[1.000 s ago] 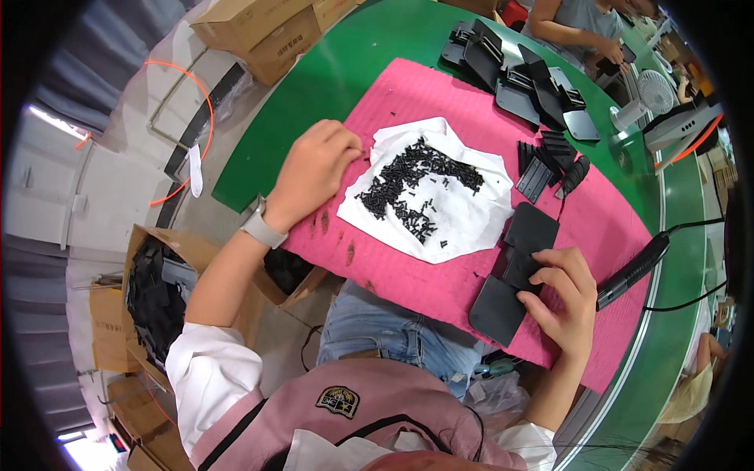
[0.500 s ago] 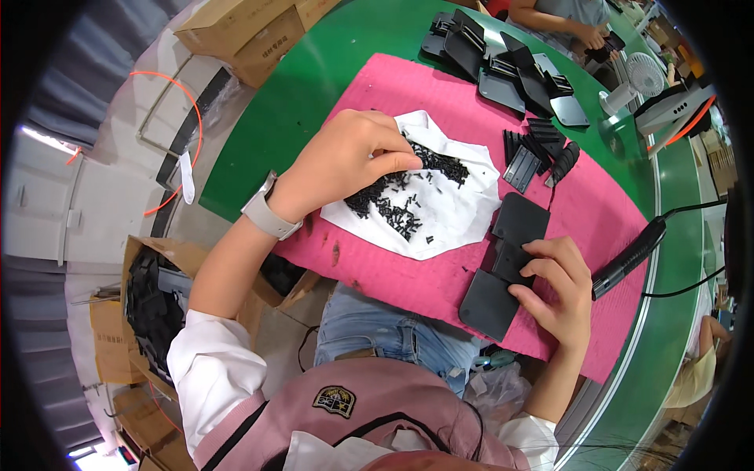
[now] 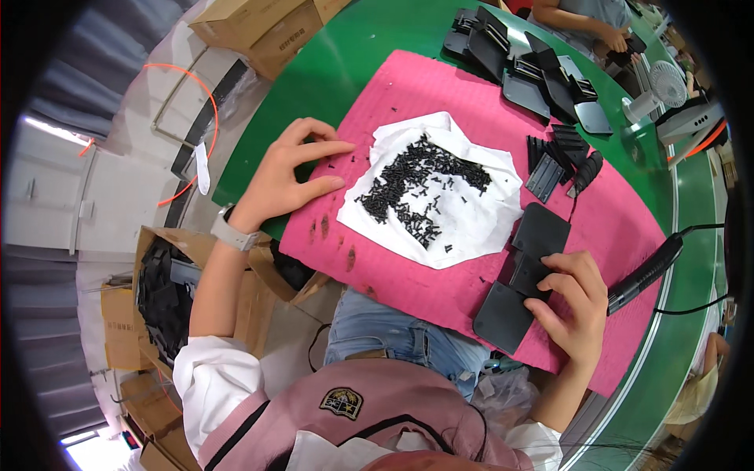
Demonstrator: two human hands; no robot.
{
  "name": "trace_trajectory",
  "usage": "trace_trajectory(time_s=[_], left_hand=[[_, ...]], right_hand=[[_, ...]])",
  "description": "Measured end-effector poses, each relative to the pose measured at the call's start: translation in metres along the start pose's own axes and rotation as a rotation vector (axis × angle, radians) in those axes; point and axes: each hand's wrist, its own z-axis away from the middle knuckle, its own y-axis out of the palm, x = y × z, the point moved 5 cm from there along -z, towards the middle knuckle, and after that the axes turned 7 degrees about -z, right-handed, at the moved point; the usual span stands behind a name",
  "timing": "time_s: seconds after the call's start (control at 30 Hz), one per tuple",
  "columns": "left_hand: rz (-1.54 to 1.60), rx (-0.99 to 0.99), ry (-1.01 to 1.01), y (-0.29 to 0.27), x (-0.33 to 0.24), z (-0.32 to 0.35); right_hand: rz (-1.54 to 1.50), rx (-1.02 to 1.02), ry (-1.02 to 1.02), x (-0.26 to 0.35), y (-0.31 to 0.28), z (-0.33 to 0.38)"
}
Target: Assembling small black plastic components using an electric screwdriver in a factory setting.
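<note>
My right hand, lower right of the frame, has its fingers clamped on the black hinged plate to steady it on the pink mat. My left hand, fingers pinching together, picks at stray screws beside the screw pile on white paper.

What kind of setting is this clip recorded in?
Most likely a small-parts assembly line in a workshop. A pile of small black screws lies on white paper on a pink mat, an electric screwdriver lies beside it, and the right hand holds a black plastic part.
</note>
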Motion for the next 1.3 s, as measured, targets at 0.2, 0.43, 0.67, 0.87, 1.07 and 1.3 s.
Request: trace_trajectory(time_s=[0.2, 0.43, 0.67, 0.87, 1.07, 1.3], left_hand=[[-0.005, -0.079, 0.048, 0.02, -0.005, -0.022], [-0.023, -0.101, -0.037, 0.013, -0.013, -0.012], [-0.014, -0.071, -0.092, -0.004, -0.005, 0.011], [-0.098, -0.164, -0.155, -0.008, -0.013, 0.012], [0.049, -0.049, -0.054, 0.001, 0.004, 0.012], [0.004, -0.126, 0.042, 0.003, 0.0, 0.011]], right_hand=[[-0.031, 0.002, 0.01, 0.002, 0.002, -0.002], [-0.027, -0.012, 0.01, 0.001, 0.003, 0.0], [-0.025, -0.009, 0.017, 0.0, 0.001, 0.0], [-0.028, -0.01, 0.022, -0.002, 0.002, 0.001], [-0.026, -0.008, 0.012, 0.001, 0.001, 0.001], [-0.008, -0.015, 0.008, 0.005, 0.001, 0.001]])
